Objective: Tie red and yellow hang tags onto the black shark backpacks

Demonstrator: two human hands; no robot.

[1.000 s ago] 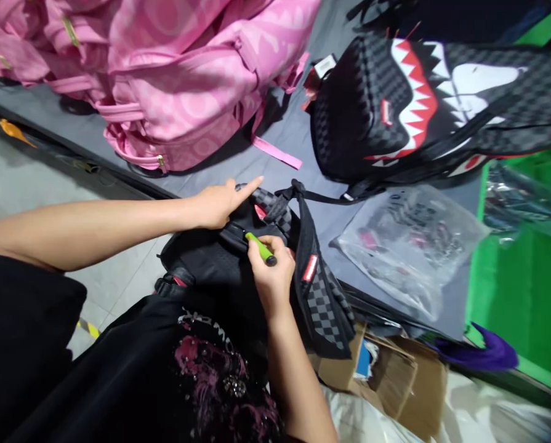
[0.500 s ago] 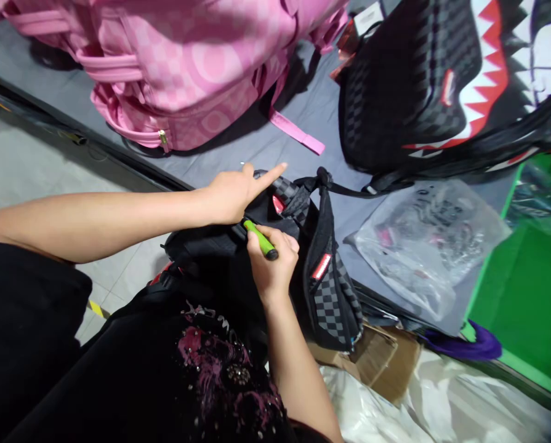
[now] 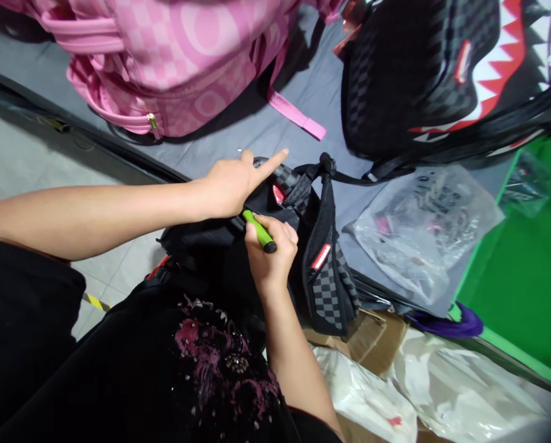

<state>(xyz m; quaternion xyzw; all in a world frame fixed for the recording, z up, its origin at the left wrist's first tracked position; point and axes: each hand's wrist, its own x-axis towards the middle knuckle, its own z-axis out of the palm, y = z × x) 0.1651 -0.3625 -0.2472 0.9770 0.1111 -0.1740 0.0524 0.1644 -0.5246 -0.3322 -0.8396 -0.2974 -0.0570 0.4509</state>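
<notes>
A black backpack with grey checkered panels [image 3: 324, 280] hangs over the edge of the grey table [image 3: 257, 141], against my body. My right hand [image 3: 270, 252] is closed around a green tool with a black end [image 3: 259, 231], its tip pressed against the bag's black strap area. My left hand [image 3: 236, 184] rests on the top of the same bag, holding it down, with the index finger stretched out and the other fingers curled against the bag.
Pink checkered backpacks [image 3: 173, 61] lie at the back left of the table. A black backpack with a shark-mouth print [image 3: 441, 74] lies at the back right. A clear plastic bag [image 3: 423, 227] sits beside it. Cardboard box [image 3: 372, 335] and plastic wrap lie below. Green surface [image 3: 529, 289] at right.
The view has shifted down and left slightly. Both hands stay on the black bag, the green tool still in the right hand at nearly the same place.
</notes>
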